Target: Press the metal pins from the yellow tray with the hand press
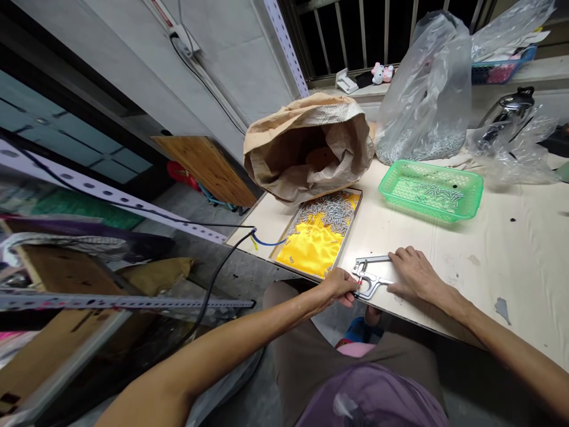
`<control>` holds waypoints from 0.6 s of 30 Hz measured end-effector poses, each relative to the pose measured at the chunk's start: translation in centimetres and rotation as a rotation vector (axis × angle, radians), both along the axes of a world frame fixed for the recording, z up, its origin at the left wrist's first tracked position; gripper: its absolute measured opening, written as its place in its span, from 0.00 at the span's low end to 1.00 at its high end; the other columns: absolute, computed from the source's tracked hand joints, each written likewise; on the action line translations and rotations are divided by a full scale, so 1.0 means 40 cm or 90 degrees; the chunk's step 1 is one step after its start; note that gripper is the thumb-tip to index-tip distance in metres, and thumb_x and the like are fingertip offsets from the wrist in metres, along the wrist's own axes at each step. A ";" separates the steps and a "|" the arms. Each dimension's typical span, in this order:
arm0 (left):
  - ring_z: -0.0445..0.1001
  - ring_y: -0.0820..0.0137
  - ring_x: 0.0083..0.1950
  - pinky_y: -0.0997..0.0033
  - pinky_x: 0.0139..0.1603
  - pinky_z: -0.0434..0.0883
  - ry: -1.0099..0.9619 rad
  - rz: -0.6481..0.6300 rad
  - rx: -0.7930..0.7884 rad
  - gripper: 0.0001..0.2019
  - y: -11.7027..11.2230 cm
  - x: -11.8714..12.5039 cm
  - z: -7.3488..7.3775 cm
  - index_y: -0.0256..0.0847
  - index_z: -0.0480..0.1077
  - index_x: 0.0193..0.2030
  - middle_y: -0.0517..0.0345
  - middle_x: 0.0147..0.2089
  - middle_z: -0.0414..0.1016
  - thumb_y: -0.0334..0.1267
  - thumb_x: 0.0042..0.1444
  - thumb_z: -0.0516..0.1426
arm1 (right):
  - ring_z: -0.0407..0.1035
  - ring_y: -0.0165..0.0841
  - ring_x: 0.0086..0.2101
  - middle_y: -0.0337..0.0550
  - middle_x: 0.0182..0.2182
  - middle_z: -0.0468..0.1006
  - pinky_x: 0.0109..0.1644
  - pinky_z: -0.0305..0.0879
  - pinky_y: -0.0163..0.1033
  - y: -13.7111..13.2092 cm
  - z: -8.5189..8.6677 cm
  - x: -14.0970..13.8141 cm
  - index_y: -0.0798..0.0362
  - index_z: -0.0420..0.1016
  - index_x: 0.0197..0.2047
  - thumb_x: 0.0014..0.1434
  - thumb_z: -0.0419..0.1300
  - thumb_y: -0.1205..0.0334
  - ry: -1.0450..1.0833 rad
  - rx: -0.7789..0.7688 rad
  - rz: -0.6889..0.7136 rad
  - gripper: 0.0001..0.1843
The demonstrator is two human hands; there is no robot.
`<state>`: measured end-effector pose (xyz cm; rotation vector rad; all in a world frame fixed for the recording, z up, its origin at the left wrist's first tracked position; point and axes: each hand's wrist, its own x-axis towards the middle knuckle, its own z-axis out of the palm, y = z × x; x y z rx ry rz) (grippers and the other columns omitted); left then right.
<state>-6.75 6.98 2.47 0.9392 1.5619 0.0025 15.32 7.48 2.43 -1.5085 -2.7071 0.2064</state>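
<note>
The silver tool (pixel 372 282) is at the near edge of the pale, stained tabletop (pixel 511 249). The right hand (pixel 415 274) grasps its handles; the left hand (pixel 341 286) has its fingers closed at the other end, on what exactly I cannot tell. Just beside the left hand is a shallow box (pixel 349 236) with yellow cloth (pixel 311 243) and metal pieces (pixel 333 212). Farther back are a green basket (pixel 471 204), an open sack (pixel 306 155) and a clear bag (pixel 429 83), below a barred window (pixel 362 32). Shelving (pixel 133 300) and a concrete floor (pixel 173 204) are to the left.
</note>
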 end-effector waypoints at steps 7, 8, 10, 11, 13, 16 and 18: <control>0.75 0.66 0.36 0.68 0.37 0.72 0.219 -0.266 0.375 0.09 -0.042 0.020 0.054 0.34 0.70 0.34 0.52 0.34 0.74 0.39 0.58 0.55 | 0.63 0.41 0.40 0.49 0.38 0.71 0.40 0.61 0.43 -0.025 -0.012 0.000 0.56 0.69 0.44 0.47 0.68 0.54 0.064 0.022 0.001 0.24; 0.74 0.64 0.41 0.66 0.41 0.72 0.235 -0.326 0.475 0.08 -0.044 0.030 0.058 0.36 0.70 0.37 0.51 0.39 0.73 0.39 0.57 0.56 | 0.63 0.41 0.39 0.49 0.38 0.71 0.40 0.61 0.43 -0.027 -0.013 -0.001 0.56 0.69 0.44 0.47 0.68 0.55 0.071 0.027 0.002 0.24; 0.70 0.61 0.51 0.63 0.48 0.70 0.218 -0.453 0.616 0.13 -0.037 0.057 0.057 0.38 0.67 0.46 0.48 0.49 0.70 0.38 0.55 0.59 | 0.63 0.41 0.40 0.49 0.38 0.71 0.41 0.62 0.43 -0.029 -0.015 -0.001 0.56 0.69 0.44 0.47 0.68 0.56 0.075 0.029 0.000 0.24; 0.67 0.60 0.55 0.61 0.51 0.69 0.200 -0.512 0.651 0.18 -0.027 0.072 0.053 0.38 0.64 0.50 0.47 0.53 0.67 0.38 0.53 0.61 | 0.63 0.41 0.40 0.49 0.39 0.71 0.41 0.63 0.43 -0.029 -0.015 0.001 0.56 0.68 0.45 0.47 0.68 0.56 0.074 0.026 -0.002 0.24; 0.63 0.58 0.59 0.59 0.55 0.66 0.173 -0.608 0.677 0.28 0.000 0.097 0.043 0.38 0.59 0.56 0.45 0.57 0.64 0.37 0.49 0.64 | 0.63 0.42 0.40 0.49 0.39 0.71 0.41 0.63 0.44 -0.031 -0.015 0.009 0.57 0.68 0.47 0.45 0.69 0.55 0.077 0.010 0.004 0.28; 0.65 0.57 0.56 0.59 0.54 0.66 0.170 -0.699 0.645 0.34 0.040 0.117 0.034 0.37 0.55 0.59 0.44 0.57 0.65 0.39 0.48 0.65 | 0.63 0.42 0.41 0.51 0.41 0.71 0.42 0.64 0.45 -0.039 -0.009 0.031 0.58 0.65 0.52 0.42 0.70 0.54 0.083 -0.015 0.009 0.36; 0.65 0.57 0.54 0.59 0.51 0.67 0.175 -0.732 0.632 0.35 0.054 0.123 0.035 0.37 0.54 0.60 0.45 0.55 0.65 0.42 0.48 0.64 | 0.63 0.42 0.41 0.51 0.41 0.71 0.41 0.64 0.45 -0.048 -0.002 0.043 0.56 0.64 0.52 0.42 0.70 0.54 0.082 -0.018 -0.005 0.36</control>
